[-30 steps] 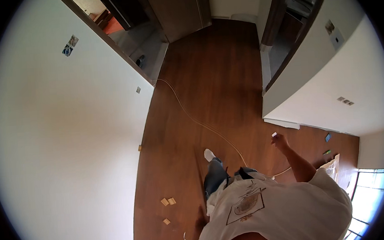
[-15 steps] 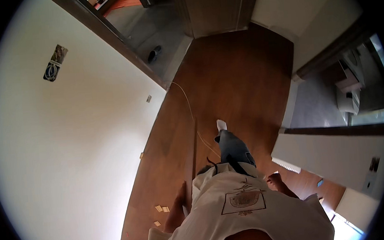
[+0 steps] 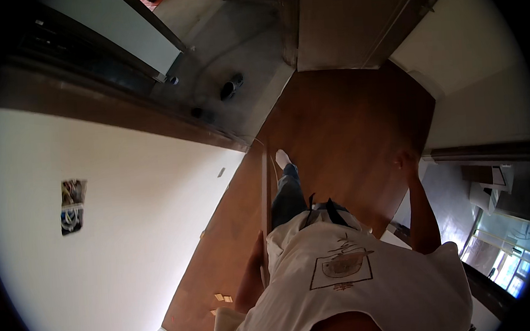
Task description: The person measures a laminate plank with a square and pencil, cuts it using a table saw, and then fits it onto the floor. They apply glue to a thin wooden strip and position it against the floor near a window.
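Observation:
My left hand (image 3: 258, 246) holds a long brown wooden strip (image 3: 265, 187), which runs forward along my left side and partly hides behind my pale shirt (image 3: 346, 300). My right hand (image 3: 405, 162) is out to the right over the brown wood floor (image 3: 348, 130); it is dim and blurred, so its fingers and anything in them are unclear. A white-socked foot (image 3: 283, 158) steps forward beside the strip, near a thin pale cord (image 3: 274, 172).
A white wall (image 3: 129, 234) with a wiring box (image 3: 73, 204) stands left. Ahead are a doorway onto grey floor with dark shoes (image 3: 231, 87) and a brown door (image 3: 344, 24). Another doorway (image 3: 443, 197) opens right. Small wood pieces (image 3: 223, 298) lie lower left.
I have moved forward toward the left doorway. The brown strip and my left arm came into view; my right hand dropped, then swung forward. The foot ahead has changed position.

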Demonstrator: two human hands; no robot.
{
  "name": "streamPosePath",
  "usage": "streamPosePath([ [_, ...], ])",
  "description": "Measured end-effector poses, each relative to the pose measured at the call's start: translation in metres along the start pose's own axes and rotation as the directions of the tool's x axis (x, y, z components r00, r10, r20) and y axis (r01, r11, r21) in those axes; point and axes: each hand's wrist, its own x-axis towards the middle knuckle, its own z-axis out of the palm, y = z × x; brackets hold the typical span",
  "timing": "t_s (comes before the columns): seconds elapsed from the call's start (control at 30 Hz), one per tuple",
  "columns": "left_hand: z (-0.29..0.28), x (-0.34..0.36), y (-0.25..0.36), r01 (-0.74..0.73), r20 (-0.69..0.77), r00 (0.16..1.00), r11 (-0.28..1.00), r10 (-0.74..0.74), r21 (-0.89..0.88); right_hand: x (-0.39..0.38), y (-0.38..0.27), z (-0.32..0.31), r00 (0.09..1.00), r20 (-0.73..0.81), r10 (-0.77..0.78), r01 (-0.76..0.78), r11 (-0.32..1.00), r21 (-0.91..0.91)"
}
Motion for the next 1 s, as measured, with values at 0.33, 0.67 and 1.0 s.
streamPosePath([
  [0.33, 0.084, 0.079, 0.207, 0.153, -0.093, 0.983, 0.987, -0.157, -0.046, -0.012, 0.01, 0.113, 0.906, 0.364, 0.215, 0.069, 0.775, -0.629],
  [0.67, 0.131, 0.17, 0.287, -0.084, -0.18, 0.983, 0.973, 0.045, -0.213, 0.207, -0.204, 0.153, 0.846, 0.343, 0.407, -0.339, 0.909, -0.243],
  [1.0, 0.247, 0.175, 0.425, -0.092, -0.219, 0.975, 0.955, 0.03, -0.282, 0.387, -0.556, 0.238, 0.879, 0.446, -0.17, 0.269, 0.948, -0.169],
])
